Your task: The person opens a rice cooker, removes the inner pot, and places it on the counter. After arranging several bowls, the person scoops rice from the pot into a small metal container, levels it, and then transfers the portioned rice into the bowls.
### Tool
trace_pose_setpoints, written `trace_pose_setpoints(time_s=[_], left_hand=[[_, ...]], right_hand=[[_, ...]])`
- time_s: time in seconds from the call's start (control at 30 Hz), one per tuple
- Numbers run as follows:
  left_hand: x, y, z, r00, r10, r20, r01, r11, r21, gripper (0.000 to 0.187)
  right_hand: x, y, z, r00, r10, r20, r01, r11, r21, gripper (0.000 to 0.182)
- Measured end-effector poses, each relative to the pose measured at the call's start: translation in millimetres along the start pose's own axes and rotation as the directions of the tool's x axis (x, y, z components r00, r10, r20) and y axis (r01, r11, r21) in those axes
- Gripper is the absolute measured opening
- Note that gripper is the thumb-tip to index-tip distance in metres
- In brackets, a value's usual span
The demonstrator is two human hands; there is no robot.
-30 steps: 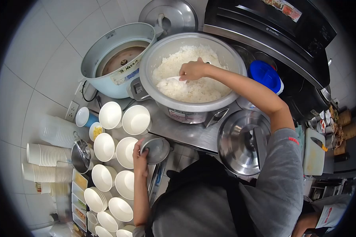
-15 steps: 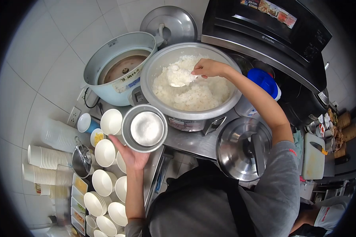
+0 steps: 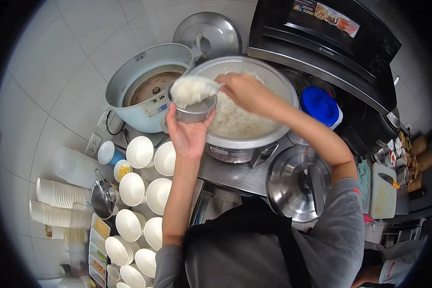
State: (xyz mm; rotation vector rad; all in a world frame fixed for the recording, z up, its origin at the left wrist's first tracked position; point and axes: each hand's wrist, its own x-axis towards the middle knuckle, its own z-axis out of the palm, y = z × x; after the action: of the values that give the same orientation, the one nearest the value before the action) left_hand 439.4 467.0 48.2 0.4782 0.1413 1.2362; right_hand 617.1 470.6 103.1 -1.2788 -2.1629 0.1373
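My left hand [image 3: 188,136] holds a round metal bowl [image 3: 192,115] from below, at the left rim of the rice cooker [image 3: 293,93]. Over the bowl's opening is a scoop heaped with white rice [image 3: 192,91], tilted and slightly blurred. My right hand [image 3: 242,91] grips the scoop's handle, fingers closed, above the cooker. More cooked rice [image 3: 245,117] fills the cooker's pot beneath my right forearm.
An open pale blue cooker [image 3: 129,115] stands left, with a metal lid [image 3: 216,33] behind. Paper bowls [image 3: 132,189] cover the lower left. Right are a blue-lidded container [image 3: 319,105], a large lid [image 3: 293,182] and a black oven [image 3: 331,57]. Another person's sleeve [image 3: 401,269] shows lower right.
My left hand has raised the metal bowl up to the cooker's left rim. My right hand has brought the rice-filled scoop left, from inside the cooker to over the bowl.
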Motion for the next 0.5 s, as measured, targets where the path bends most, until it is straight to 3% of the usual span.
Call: trace_pose_setpoints(time_s=[0.03, 0.13, 0.23, 0.27, 0.37, 0.5], left_hand=[[2, -1, 1, 1.000, -0.001, -0.007, 0.001, 1.000, -0.009, 0.064], [-1, -1, -8, 1.000, -0.006, -0.019, 0.006, 1.000, -0.014, 0.069], [-12, -5, -27, 0.999, 0.024, -0.024, -0.025, 0.999, -0.031, 0.067], [-15, -7, -33, 0.999, 0.051, -0.017, -0.051, 0.998, -0.040, 0.068], [-19, -11, -36, 0.993, 0.119, 0.003, -0.119, 0.993, -0.005, 0.069], [-18, -15, -40, 0.985, 0.170, 0.018, -0.170, 0.985, 0.030, 0.070]], right_hand=[[-7, -4, 6, 0.988, -0.111, -0.108, 0.099, 0.989, -0.107, 0.018], [-11, -9, -9, 0.993, -0.003, -0.121, -0.002, 0.999, -0.035, 0.016], [-12, 33, -21, 0.987, 0.068, -0.146, -0.106, 0.957, -0.271, 0.015], [-14, 45, -17, 0.976, 0.212, -0.049, -0.209, 0.853, -0.478, 0.015], [-23, 72, 12, 0.932, 0.299, 0.207, -0.050, 0.668, -0.742, 0.015], [-19, 57, 42, 0.810, 0.385, 0.442, -0.055, 0.801, -0.596, 0.013]])
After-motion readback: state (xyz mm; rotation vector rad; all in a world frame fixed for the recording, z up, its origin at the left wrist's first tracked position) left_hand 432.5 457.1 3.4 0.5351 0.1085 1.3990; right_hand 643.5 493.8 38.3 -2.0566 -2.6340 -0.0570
